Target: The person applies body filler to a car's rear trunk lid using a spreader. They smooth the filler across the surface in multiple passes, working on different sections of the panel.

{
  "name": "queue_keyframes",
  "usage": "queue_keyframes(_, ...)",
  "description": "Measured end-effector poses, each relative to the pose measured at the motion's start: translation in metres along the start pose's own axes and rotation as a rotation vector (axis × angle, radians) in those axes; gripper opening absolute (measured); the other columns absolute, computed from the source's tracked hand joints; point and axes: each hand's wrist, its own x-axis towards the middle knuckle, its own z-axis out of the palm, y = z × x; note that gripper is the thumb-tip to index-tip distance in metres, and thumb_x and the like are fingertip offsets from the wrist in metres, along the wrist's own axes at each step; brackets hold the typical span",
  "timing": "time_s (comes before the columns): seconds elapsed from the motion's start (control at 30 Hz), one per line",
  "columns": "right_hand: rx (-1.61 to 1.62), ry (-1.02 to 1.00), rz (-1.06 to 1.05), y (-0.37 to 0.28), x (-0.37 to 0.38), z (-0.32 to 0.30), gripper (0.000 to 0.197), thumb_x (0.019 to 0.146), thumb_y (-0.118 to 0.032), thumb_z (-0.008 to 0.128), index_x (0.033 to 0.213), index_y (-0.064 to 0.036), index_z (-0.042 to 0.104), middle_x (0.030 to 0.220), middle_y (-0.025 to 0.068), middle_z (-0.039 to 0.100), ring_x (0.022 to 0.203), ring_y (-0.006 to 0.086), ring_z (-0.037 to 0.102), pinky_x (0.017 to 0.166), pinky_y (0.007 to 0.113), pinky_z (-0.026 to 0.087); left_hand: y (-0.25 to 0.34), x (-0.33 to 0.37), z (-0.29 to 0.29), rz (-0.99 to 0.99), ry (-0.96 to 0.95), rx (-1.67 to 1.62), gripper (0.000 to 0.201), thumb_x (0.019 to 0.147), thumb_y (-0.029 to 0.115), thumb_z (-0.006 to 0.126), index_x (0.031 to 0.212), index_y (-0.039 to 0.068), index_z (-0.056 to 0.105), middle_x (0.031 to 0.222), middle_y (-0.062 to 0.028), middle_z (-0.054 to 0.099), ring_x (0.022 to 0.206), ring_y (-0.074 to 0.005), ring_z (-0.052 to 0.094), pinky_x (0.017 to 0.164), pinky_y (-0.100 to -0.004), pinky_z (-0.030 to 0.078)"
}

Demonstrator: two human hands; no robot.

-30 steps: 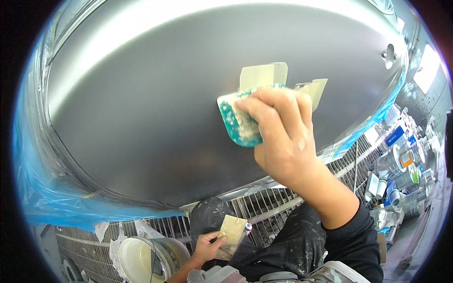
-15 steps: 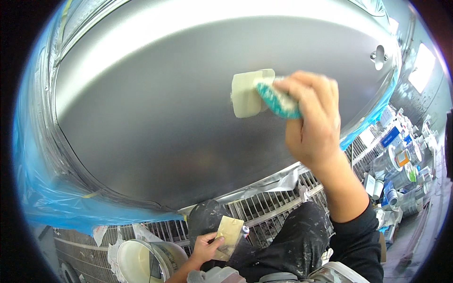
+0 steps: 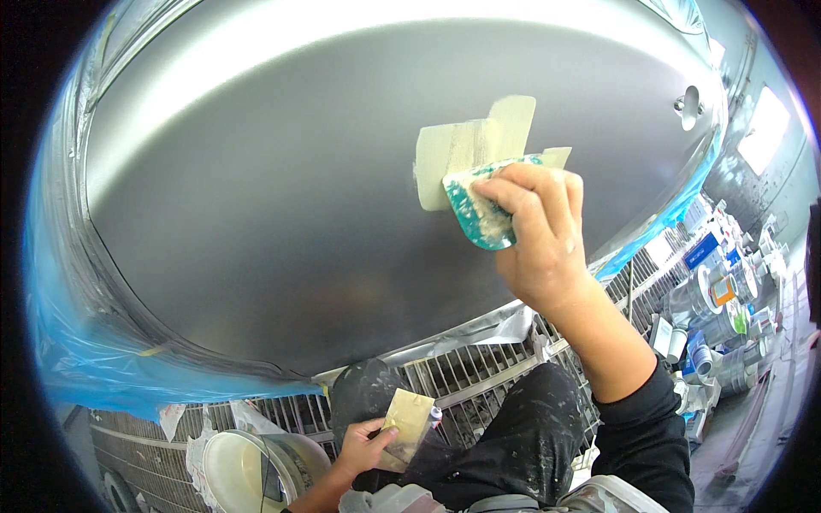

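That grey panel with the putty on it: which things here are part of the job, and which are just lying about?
In use: right hand, teal spreader, putty patch, grey panel, left hand, tan board.

Lying about: cans, white bucket, blue sheeting.

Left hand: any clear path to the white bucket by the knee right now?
Probably yes. The left hand sits just right of the white bucket with nothing between, though it is gripping a putty-smeared card, so its fingers are occupied.
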Motion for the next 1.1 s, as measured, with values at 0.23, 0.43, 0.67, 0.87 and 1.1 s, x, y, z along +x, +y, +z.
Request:
queue_keyframes(0.23,0.069,-0.230,0.091,-0.010,-0.012,-0.029,0.047,0.067,0.007,0.070,0.113,-0.0056,0.069,0.111,0.0098,0.064,0.102,0.0306,0.061,0.091,0.041,0.049,-0.004,-0.003,-0.001,0.018,0.023,0.026,0.024,0.099,0.010,0.070,0.118,-0.003,0.076,0.102,-0.0028,0.078,0.091,-0.0075,0.066,0.083,-0.0279,0.054)
queue_keyframes(0.43,0.348,-0.061,0.537,-0.044,-0.068,-0.069,0.036,0.081,0.009,0.068,0.115,-0.0015,0.069,0.110,0.0133,0.066,0.098,0.0267,0.064,0.086,0.035,0.051,0.012,-0.002,0.009,0.069,0.101,-0.069,0.025,0.099,0.010,0.071,0.120,-0.004,0.075,0.101,-0.0017,0.077,0.088,-0.0066,0.066,0.078,-0.0259,0.054)
queue_keyframes(0.67,1.112,0.082,1.481,-0.088,-0.131,-0.083,0.024,0.099,-0.004,0.067,0.120,0.0064,0.065,0.115,0.0098,0.072,0.101,0.0146,0.067,0.092,0.030,0.051,0.113,0.017,0.049,0.493,0.204,0.059,0.021,0.099,0.004,0.066,0.115,-0.007,0.074,0.092,-0.0071,0.072,0.084,-0.0113,0.064,0.076,-0.0275,0.050)
queue_keyframes(0.87,0.452,-0.114,0.674,-0.108,-0.127,-0.099,0.042,0.074,0.013,0.074,0.114,-0.0008,0.073,0.103,0.0152,0.071,0.092,0.0301,0.069,0.082,0.035,0.055,0.179,0.021,0.086,0.745,0.190,0.154,0.025,0.094,0.001,0.073,0.118,-0.007,0.074,0.105,-0.0150,0.074,0.087,-0.0173,0.068,0.078,-0.0291,0.053)
queue_keyframes(1.1,0.399,0.011,0.633,-0.103,-0.130,-0.102,0.044,0.073,0.009,0.078,0.116,-0.0017,0.073,0.106,0.0139,0.070,0.095,0.0294,0.067,0.083,0.036,0.055,0.194,0.015,0.108,0.800,0.159,0.323,0.026,0.092,0.001,0.074,0.117,-0.006,0.075,0.105,-0.0157,0.074,0.085,-0.0195,0.071,0.075,-0.0287,0.056)
